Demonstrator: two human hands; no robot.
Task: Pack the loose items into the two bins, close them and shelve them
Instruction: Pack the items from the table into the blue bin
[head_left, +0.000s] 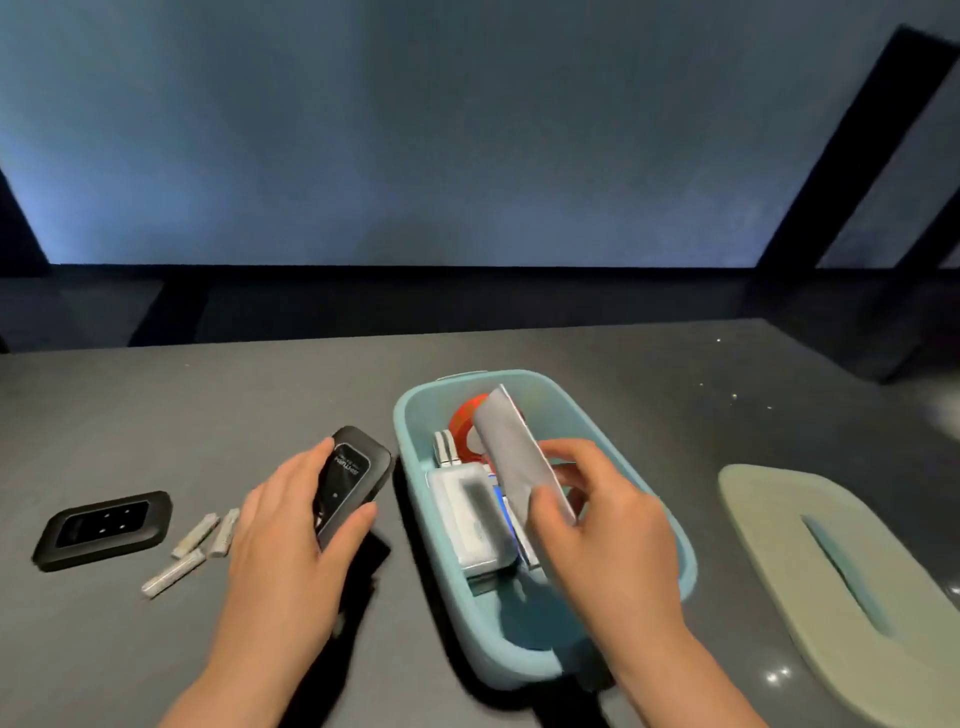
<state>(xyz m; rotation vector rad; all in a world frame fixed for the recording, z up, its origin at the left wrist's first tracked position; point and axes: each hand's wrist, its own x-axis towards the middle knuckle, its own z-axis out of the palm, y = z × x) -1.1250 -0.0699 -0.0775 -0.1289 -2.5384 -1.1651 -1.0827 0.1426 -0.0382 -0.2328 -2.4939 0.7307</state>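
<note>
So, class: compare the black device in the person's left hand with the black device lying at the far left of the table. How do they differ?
The held device is gripped by the left hand and tilted up beside the blue bin; the far-left device lies flat on the table, untouched. The held one's panel shows pale lettering; the other's shows four small dots. Both are black, with rounded corners and a glossy inset panel.

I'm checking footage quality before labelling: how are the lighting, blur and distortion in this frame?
Head view: dim, bluish light; the wall glows brighter at far left. Wide-angle bending curves the table edge and tilts the dark beams. Slight motion softness on the right hand and its grey card; the black device label is unreadable. Small glints speckle the table near the lid.
</note>
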